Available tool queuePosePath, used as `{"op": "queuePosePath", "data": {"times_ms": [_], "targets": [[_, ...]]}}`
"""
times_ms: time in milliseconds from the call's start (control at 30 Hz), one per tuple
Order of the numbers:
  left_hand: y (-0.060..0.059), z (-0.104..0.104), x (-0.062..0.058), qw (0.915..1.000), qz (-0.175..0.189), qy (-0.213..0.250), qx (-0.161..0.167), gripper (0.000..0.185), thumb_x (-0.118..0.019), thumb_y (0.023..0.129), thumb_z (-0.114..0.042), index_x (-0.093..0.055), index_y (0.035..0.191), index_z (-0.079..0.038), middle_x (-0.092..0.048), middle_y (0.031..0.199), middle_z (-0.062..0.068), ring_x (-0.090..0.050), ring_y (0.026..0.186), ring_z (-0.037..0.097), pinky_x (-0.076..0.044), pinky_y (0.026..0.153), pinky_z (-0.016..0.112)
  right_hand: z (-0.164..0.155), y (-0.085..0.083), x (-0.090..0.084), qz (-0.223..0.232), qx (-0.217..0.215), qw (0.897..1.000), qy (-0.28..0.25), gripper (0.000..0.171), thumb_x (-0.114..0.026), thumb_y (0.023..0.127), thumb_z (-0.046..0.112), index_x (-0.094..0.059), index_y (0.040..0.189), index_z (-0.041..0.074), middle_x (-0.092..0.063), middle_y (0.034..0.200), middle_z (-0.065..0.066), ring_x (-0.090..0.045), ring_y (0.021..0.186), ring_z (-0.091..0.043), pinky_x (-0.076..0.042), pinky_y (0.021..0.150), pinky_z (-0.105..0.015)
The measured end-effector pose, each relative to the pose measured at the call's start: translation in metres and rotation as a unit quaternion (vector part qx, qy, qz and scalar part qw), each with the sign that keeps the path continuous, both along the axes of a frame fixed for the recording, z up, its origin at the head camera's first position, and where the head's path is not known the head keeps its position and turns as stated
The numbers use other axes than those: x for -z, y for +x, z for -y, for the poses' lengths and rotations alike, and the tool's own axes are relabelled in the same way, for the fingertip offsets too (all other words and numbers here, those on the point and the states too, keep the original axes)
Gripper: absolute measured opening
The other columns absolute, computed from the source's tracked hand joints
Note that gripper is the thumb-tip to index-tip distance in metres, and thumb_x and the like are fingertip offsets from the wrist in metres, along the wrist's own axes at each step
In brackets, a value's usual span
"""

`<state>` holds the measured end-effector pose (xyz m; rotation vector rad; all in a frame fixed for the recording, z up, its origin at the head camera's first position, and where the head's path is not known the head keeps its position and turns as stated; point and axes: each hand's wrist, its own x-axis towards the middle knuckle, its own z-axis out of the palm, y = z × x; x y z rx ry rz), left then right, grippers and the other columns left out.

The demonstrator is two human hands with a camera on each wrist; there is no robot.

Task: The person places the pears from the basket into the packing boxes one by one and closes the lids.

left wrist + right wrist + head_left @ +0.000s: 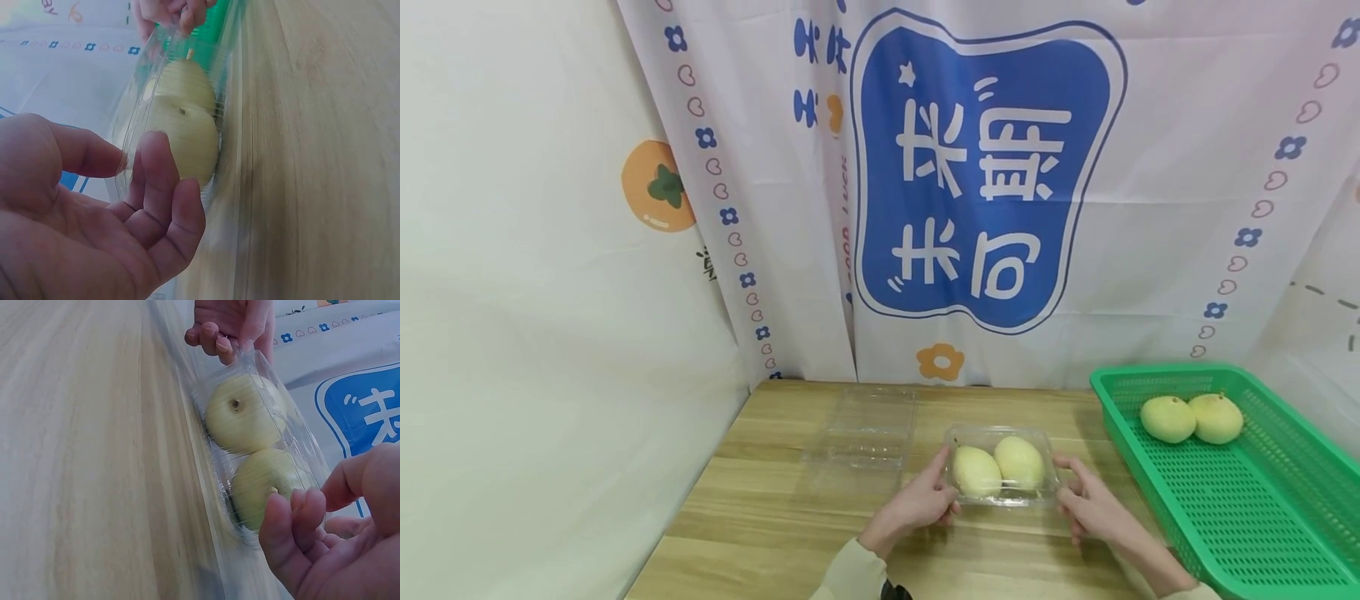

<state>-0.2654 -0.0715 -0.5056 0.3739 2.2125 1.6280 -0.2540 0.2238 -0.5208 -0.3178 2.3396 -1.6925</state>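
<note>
A clear plastic clamshell box [1000,498] lies on the wooden table [760,517] with two yellow-green pears [976,471] [1019,461] inside under its lid. My left hand [946,479] holds the box's left end, thumb on the lid and fingers against the side. My right hand [1067,483] holds the right end the same way. In the left wrist view my left hand [134,159] pinches the box edge beside the near pear [187,137]. In the right wrist view my right hand [312,494] curls at the box's end by a pear [262,484], and the left hand [231,337] grips the far end.
A green perforated basket [1225,517] stands at the right with two more pears [1167,418] [1216,417] at its far end. An empty clear clamshell [861,433] lies open to the left of the box. A printed cloth backdrop [985,167] hangs behind the table.
</note>
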Motion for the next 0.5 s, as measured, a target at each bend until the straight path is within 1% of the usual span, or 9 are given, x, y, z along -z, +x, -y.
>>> {"op": "queuePosePath", "data": {"times_ms": [133, 300, 400, 500], "targets": [[-0.001, -0.002, 0.001, 0.9998, 0.003, 0.007, -0.016, 0.076, -0.046, 0.095, 0.001, -0.006, 0.158, -0.01, -0.065, 0.077, 0.013, -0.054, 0.058, 0.013, -0.053, 0.056, 0.025, 0.003, -0.002, 0.0, -0.011, 0.029, 0.999, 0.011, 0.062, -0.044, 0.091, -0.001, -0.02, 0.147, -0.005, -0.057, 0.078, -0.013, -0.05, 0.045, -0.01, -0.054, 0.043, -0.037], [-0.004, -0.006, 0.004, 0.9991, 0.011, 0.016, -0.038, 0.072, -0.045, 0.097, -0.003, -0.008, 0.158, -0.013, -0.065, 0.079, 0.012, -0.057, 0.06, 0.014, -0.057, 0.058, 0.03, 0.007, -0.005, 0.0, -0.005, 0.058, 0.998, 0.017, 0.061, -0.045, 0.091, 0.0, -0.022, 0.148, -0.003, -0.058, 0.079, -0.014, -0.05, 0.045, -0.012, -0.052, 0.042, -0.034], [-0.006, -0.009, 0.005, 0.9983, 0.021, 0.024, -0.05, 0.071, -0.044, 0.098, -0.004, -0.009, 0.159, -0.017, -0.064, 0.079, 0.011, -0.057, 0.06, 0.015, -0.056, 0.056, 0.029, 0.007, -0.009, 0.002, -0.003, 0.07, 0.997, 0.018, 0.062, -0.046, 0.091, 0.0, -0.023, 0.148, -0.002, -0.059, 0.079, -0.014, -0.049, 0.044, -0.012, -0.052, 0.042, -0.033], [-0.009, -0.011, 0.007, 0.9975, 0.027, 0.03, -0.057, 0.071, -0.043, 0.099, -0.005, -0.008, 0.159, -0.019, -0.063, 0.078, 0.009, -0.055, 0.058, 0.015, -0.051, 0.052, 0.025, 0.007, -0.013, 0.003, -0.017, 0.075, 0.997, 0.021, 0.061, -0.047, 0.09, 0.0, -0.025, 0.147, -0.003, -0.059, 0.077, -0.013, -0.048, 0.044, -0.012, -0.05, 0.042, -0.033]]}}
